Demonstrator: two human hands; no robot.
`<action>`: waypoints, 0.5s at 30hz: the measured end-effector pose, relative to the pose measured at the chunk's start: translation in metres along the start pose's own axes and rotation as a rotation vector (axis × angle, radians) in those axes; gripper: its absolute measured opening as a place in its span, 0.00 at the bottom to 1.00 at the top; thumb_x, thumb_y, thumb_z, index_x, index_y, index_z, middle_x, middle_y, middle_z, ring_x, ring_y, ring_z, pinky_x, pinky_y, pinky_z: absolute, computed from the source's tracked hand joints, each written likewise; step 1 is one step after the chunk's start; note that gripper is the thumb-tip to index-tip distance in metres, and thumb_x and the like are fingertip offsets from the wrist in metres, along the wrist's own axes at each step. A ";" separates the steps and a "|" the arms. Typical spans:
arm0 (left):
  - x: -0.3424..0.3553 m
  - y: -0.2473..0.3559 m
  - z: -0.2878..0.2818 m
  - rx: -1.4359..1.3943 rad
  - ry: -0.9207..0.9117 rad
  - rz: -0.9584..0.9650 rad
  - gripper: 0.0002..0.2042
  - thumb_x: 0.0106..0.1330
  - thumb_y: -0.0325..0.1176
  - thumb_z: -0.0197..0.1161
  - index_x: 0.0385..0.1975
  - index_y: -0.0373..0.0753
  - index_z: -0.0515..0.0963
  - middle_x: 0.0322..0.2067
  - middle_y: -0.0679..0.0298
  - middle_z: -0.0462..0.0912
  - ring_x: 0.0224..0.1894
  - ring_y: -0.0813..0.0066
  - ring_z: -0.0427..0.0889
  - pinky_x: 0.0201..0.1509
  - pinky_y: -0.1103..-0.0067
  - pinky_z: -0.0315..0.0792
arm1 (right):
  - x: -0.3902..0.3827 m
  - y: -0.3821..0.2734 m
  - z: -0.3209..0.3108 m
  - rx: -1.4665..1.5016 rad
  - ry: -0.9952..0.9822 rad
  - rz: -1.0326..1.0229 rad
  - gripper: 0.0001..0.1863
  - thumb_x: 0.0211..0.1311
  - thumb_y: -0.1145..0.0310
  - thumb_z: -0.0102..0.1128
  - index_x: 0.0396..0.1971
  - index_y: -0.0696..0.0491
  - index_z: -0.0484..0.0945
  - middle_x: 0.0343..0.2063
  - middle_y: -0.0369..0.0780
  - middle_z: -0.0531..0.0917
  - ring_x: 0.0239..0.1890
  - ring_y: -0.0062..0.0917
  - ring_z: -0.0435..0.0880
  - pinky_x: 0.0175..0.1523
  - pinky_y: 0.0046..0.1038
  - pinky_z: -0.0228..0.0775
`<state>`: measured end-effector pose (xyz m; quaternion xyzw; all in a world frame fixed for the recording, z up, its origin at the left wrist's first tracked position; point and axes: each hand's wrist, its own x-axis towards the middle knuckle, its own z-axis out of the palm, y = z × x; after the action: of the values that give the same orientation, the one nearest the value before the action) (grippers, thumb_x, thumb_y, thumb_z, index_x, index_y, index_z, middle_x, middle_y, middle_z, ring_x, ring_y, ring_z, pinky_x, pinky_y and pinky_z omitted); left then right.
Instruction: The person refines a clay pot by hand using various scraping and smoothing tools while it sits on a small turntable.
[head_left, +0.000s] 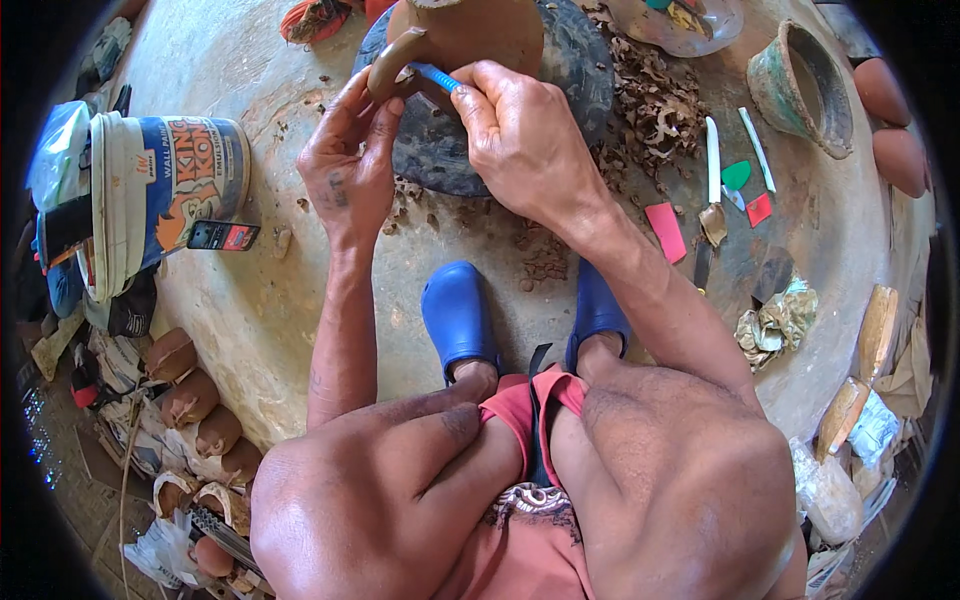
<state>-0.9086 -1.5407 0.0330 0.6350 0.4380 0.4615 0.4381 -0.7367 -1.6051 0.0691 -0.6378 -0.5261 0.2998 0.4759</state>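
A brown clay pot point(490, 38) with a curved handle point(396, 62) stands on a dark round turntable point(432, 160) at the far middle. My left hand point(350, 170) is closed on the lower part of the handle, fingers on its outer side and thumb near its end. In my right hand point(535, 145) a slim blue tool point(436, 77) is pinched between thumb and fingers. Its tip reaches the inner side of the handle, next to the pot's wall. The pot's top is partly cut off by the frame's edge.
Clay shavings point(655, 110) lie right of the turntable. Further right are white-handled tools point(713, 160), coloured scraper pieces point(665, 230) and a worn pot point(785, 95). A paint bucket point(200, 170) and a phone point(222, 236) are at left. My blue clogs point(460, 312) rest below.
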 end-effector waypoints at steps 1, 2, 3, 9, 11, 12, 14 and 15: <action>0.000 -0.001 0.000 0.001 0.000 -0.001 0.22 0.73 0.21 0.70 0.66 0.28 0.78 0.55 0.54 0.89 0.57 0.73 0.87 0.62 0.77 0.79 | 0.001 0.001 0.000 0.017 0.011 -0.014 0.10 0.73 0.70 0.59 0.43 0.62 0.84 0.31 0.57 0.87 0.38 0.55 0.89 0.45 0.49 0.80; 0.000 -0.002 0.000 -0.008 -0.002 -0.005 0.22 0.73 0.21 0.70 0.66 0.28 0.78 0.55 0.54 0.89 0.56 0.74 0.87 0.62 0.77 0.79 | 0.003 0.003 0.000 0.018 0.010 -0.012 0.10 0.73 0.70 0.59 0.43 0.62 0.84 0.31 0.57 0.87 0.38 0.55 0.89 0.45 0.49 0.80; -0.001 -0.003 0.000 -0.018 -0.003 -0.008 0.22 0.73 0.21 0.69 0.66 0.29 0.78 0.55 0.54 0.89 0.55 0.75 0.86 0.62 0.78 0.79 | 0.004 0.005 -0.002 -0.016 -0.016 -0.058 0.10 0.73 0.70 0.59 0.43 0.61 0.84 0.32 0.57 0.87 0.39 0.55 0.89 0.46 0.49 0.80; 0.002 -0.004 -0.001 -0.057 0.013 0.005 0.22 0.72 0.20 0.70 0.66 0.31 0.80 0.53 0.56 0.90 0.55 0.76 0.88 0.62 0.79 0.81 | 0.015 0.009 -0.006 -0.165 -0.089 -0.328 0.09 0.69 0.71 0.61 0.41 0.60 0.84 0.35 0.54 0.87 0.43 0.52 0.89 0.49 0.49 0.82; 0.002 -0.005 -0.003 -0.064 0.009 -0.003 0.22 0.72 0.19 0.70 0.66 0.30 0.80 0.53 0.56 0.90 0.55 0.76 0.88 0.62 0.79 0.81 | 0.016 0.006 -0.008 -0.206 -0.112 -0.382 0.10 0.68 0.70 0.61 0.42 0.60 0.84 0.36 0.53 0.87 0.43 0.51 0.89 0.49 0.48 0.83; 0.002 -0.006 -0.004 -0.070 0.007 -0.012 0.22 0.72 0.19 0.70 0.65 0.30 0.80 0.53 0.56 0.90 0.55 0.76 0.87 0.62 0.79 0.80 | 0.017 0.000 -0.012 -0.352 -0.142 -0.409 0.10 0.68 0.70 0.61 0.42 0.59 0.85 0.37 0.51 0.88 0.43 0.49 0.90 0.49 0.47 0.84; 0.003 -0.008 -0.006 -0.116 -0.010 -0.026 0.22 0.71 0.19 0.70 0.66 0.30 0.80 0.53 0.56 0.90 0.55 0.76 0.87 0.63 0.78 0.80 | 0.017 -0.007 -0.015 -0.501 -0.173 -0.436 0.10 0.68 0.70 0.60 0.43 0.58 0.85 0.38 0.50 0.88 0.43 0.48 0.91 0.49 0.46 0.85; 0.005 -0.009 -0.006 -0.165 -0.027 -0.040 0.22 0.71 0.19 0.70 0.66 0.30 0.80 0.53 0.56 0.90 0.55 0.76 0.87 0.63 0.78 0.81 | 0.017 -0.010 -0.015 -0.603 -0.164 -0.440 0.10 0.68 0.69 0.60 0.42 0.57 0.86 0.38 0.48 0.89 0.42 0.45 0.92 0.48 0.45 0.86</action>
<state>-0.9151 -1.5334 0.0268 0.5942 0.4052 0.4783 0.5039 -0.7225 -1.5935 0.0857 -0.5948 -0.7514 0.0724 0.2762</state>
